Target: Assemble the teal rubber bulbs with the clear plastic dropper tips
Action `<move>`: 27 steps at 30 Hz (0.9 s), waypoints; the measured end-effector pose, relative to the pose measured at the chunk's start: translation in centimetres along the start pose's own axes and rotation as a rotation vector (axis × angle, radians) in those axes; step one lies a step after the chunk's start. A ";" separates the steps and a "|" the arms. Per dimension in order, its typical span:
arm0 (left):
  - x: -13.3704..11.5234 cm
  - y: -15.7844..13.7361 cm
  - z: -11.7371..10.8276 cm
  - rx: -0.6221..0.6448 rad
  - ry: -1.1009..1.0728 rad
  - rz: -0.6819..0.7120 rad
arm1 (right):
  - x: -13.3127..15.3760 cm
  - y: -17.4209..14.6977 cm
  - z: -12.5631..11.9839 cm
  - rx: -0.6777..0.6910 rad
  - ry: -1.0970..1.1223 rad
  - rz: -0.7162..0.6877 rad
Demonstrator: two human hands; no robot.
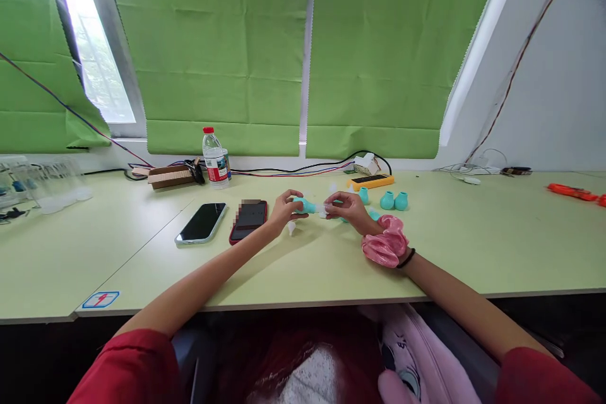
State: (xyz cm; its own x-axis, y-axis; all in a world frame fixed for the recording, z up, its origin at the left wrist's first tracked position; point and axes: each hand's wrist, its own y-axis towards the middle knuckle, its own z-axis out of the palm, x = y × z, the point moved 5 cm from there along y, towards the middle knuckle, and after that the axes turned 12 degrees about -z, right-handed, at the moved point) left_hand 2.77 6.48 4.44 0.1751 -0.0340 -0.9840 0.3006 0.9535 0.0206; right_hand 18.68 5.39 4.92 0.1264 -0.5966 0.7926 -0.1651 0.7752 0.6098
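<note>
Head view: the left hand curls its fingers round a turquoise piece, whose narrow end points right, above the pale table. The right hand, fingers bent into a pinch, has hold of a small whitish piece at that narrow end; whether the two are joined is too small to tell. A white tip lies on the table just nearer than the left hand. To the right of and beyond the right hand stand three round turquoise pots, with more turquoise partly hidden by that hand. Farther back lies a yellow device, a white box just behind it. To the left of the left hand rest a red-edged phone and, farther left, a pale-edged phone. A red-capped bottle stands at the far left beside a brown carton. A pink scrunchie circles the right wrist.
</note>
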 end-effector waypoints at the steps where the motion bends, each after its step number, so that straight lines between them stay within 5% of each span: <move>1: 0.2 0.1 -0.1 0.010 -0.026 -0.013 | -0.1 0.0 0.0 0.014 0.001 0.005; 5: 0.8 0.5 -0.3 0.101 -0.061 -0.078 | -0.4 -0.3 0.3 0.087 -0.029 0.045; 10: 1.1 0.1 0.1 0.254 0.178 -0.059 | -0.3 -0.8 0.8 0.113 -0.141 0.068; 19: 2.7 0.5 -0.1 0.201 0.396 -0.096 | 0.2 -1.1 1.3 0.209 -0.310 -0.010; 27: 1.5 -0.6 0.9 0.078 0.494 0.121 | 0.0 -1.1 1.0 0.170 -0.183 0.106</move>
State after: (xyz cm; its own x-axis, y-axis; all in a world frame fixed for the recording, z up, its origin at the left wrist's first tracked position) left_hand 3.74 5.62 3.08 -0.2451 0.2385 -0.9397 0.3776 0.9162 0.1340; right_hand 17.90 4.33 4.25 -0.0772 -0.5534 0.8293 -0.3314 0.7987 0.5022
